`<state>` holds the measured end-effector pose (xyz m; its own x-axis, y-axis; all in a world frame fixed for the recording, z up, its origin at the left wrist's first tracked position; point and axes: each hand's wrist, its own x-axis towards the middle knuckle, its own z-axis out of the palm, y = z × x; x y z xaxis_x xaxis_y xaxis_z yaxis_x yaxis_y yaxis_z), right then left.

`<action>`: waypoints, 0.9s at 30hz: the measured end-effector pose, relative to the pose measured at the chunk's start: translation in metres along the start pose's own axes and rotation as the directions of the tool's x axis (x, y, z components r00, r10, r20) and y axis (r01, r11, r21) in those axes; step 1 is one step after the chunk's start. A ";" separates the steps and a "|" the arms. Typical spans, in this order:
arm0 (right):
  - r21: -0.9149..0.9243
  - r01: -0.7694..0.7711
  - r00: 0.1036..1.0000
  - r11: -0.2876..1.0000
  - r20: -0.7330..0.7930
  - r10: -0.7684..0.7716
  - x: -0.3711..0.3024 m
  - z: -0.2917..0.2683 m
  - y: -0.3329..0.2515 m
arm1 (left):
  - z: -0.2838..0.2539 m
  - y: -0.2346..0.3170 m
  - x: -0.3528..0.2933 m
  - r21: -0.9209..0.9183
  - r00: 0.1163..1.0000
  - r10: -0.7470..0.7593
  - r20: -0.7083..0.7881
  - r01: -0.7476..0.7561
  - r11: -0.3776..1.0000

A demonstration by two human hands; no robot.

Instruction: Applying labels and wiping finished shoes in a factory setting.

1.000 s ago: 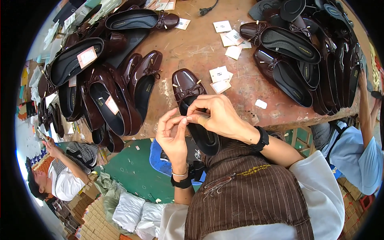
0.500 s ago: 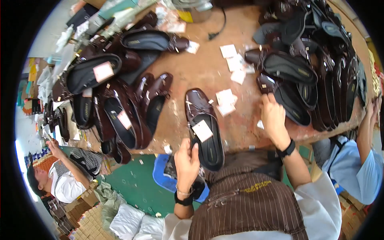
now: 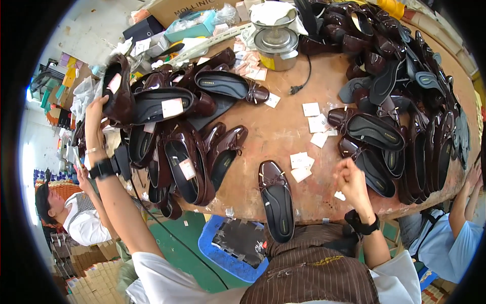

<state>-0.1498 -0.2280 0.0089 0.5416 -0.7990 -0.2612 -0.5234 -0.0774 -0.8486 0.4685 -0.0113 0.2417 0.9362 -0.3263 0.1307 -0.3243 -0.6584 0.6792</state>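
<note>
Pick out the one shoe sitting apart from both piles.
The dark burgundy bow shoe at the table's near edge, toe pointing away from the person. It touches no other shoe; the rest cluster at the left pile or right pile.

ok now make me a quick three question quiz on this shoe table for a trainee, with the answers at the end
1. Which thing does the person's left hand touch?
A) the plug
B) a dark shoe
C) the metal tin

2. True or false: the lone shoe at the near edge of the table has a paper tag lying inside it.

3. Fill in the colour: the bin below the near edge is ____.

Key:
1. B
2. False; its dark inside shows with no tag on it.
3. Blue
</note>
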 end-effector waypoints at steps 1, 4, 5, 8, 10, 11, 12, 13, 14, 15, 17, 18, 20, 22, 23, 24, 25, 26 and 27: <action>0.154 -0.037 0.999 0.987 0.038 0.031 0.003 -0.004 -0.007 | 0.003 -0.005 0.011 -0.083 0.994 -0.102 0.028 0.104 0.991; 0.572 -0.217 0.969 0.791 0.223 0.104 0.014 -0.017 -0.025 | 0.017 -0.003 -0.005 -0.252 0.981 -0.191 0.018 0.190 0.949; 0.632 -0.137 0.974 0.763 0.225 -0.012 0.018 -0.020 -0.029 | 0.023 0.005 -0.025 -0.251 0.995 -0.070 -0.076 0.049 0.967; 0.779 -0.064 0.964 0.624 0.209 -0.163 0.029 -0.030 -0.042 | 0.052 0.034 -0.125 -0.019 0.842 0.404 -0.358 -0.439 0.898; 0.758 0.056 0.972 0.650 0.108 -0.210 0.033 -0.033 -0.052 | 0.080 0.030 -0.225 -0.100 0.914 0.373 -0.157 -0.391 0.915; 0.648 0.137 0.977 0.749 0.038 -0.211 0.032 -0.034 -0.057 | 0.105 0.023 -0.279 -0.100 0.854 0.520 -0.012 -0.519 0.849; 0.546 0.256 0.960 0.798 -0.046 -0.277 0.031 -0.034 -0.063 | 0.123 0.014 -0.322 -0.080 0.847 0.490 0.206 -0.485 0.871; 0.455 0.275 0.961 0.847 -0.114 -0.251 0.029 -0.034 -0.070 | 0.143 0.005 -0.359 -0.105 0.829 0.401 0.389 -0.393 0.914; 0.285 0.346 0.932 0.894 -0.212 -0.293 0.024 -0.031 -0.078 | 0.165 -0.005 -0.386 -0.144 0.771 0.439 0.461 -0.423 0.895; 0.022 0.493 0.842 0.870 -0.265 -0.471 0.020 -0.029 -0.085 | 0.181 -0.013 -0.411 -0.105 0.803 0.325 0.500 -0.317 0.943; -0.092 0.566 0.788 0.819 -0.233 -0.570 0.007 -0.015 -0.097 | 0.203 -0.021 -0.442 -0.049 0.850 0.158 0.502 -0.155 0.987; 0.013 0.491 0.861 0.871 -0.159 -0.483 -0.001 -0.004 -0.101 | 0.210 -0.023 -0.451 -0.018 0.857 0.064 0.511 -0.063 0.998; 0.154 0.265 0.949 0.952 0.135 -0.286 -0.018 0.027 -0.100 | 0.218 -0.024 -0.458 -0.076 0.893 0.035 0.450 0.000 0.997; 0.142 0.196 0.931 0.970 0.283 -0.229 -0.029 0.069 -0.088 | 0.221 -0.027 -0.460 -0.161 0.887 -0.025 0.461 0.111 0.981; 0.153 0.145 0.924 0.978 0.333 -0.189 -0.036 0.088 -0.079 | 0.222 -0.030 -0.460 -0.207 0.909 0.023 0.416 0.070 0.976; 0.092 0.176 0.914 0.980 0.354 -0.197 -0.039 0.103 -0.068 | 0.223 -0.034 -0.460 -0.217 0.910 -0.001 0.415 0.100 0.971; 0.072 0.273 0.904 0.959 0.322 -0.281 -0.043 0.116 -0.057 | 0.224 -0.038 -0.460 -0.226 0.897 -0.042 0.440 0.156 0.962; -0.019 0.269 0.908 0.963 0.339 -0.247 -0.045 0.127 -0.048 | 0.225 -0.043 -0.460 -0.223 0.874 -0.105 0.474 0.234 0.946; -0.050 0.325 0.893 0.944 0.346 -0.289 -0.047 0.134 -0.039 | 0.226 -0.047 -0.460 -0.258 0.864 -0.135 0.485 0.289 0.922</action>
<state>-0.0666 -0.1079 -0.0072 0.8623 -0.4847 -0.1470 -0.3510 -0.3628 -0.8632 0.0223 0.0167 -0.0140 0.7868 -0.5222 -0.3290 0.0067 -0.5259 0.8505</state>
